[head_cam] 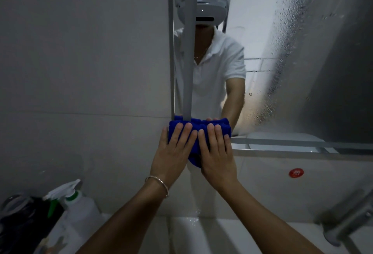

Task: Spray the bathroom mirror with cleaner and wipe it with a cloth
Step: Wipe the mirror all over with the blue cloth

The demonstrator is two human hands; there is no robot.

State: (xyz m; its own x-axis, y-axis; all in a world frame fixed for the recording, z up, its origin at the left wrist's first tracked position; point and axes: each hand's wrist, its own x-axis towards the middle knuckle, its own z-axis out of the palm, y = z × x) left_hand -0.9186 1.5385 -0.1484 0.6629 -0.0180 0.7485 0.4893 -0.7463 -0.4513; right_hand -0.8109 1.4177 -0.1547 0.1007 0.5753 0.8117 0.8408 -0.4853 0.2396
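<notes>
A folded blue cloth [198, 130] is pressed flat against the lower left corner of the bathroom mirror [302, 62]. My left hand [173, 152], with a thin bracelet at the wrist, and my right hand [217, 152] lie side by side on the cloth, fingers spread and pointing up. Spray droplets cover a band on the mirror's right half. A white spray bottle with a green trigger [74, 203] stands untouched at the lower left, beside the sink.
The mirror's metal frame [171, 51] runs up from the cloth and along its bottom edge. A white sink [201, 233] lies below my arms. A chrome tap [347, 223] sticks out at lower right. Dark items [20, 219] sit at far left.
</notes>
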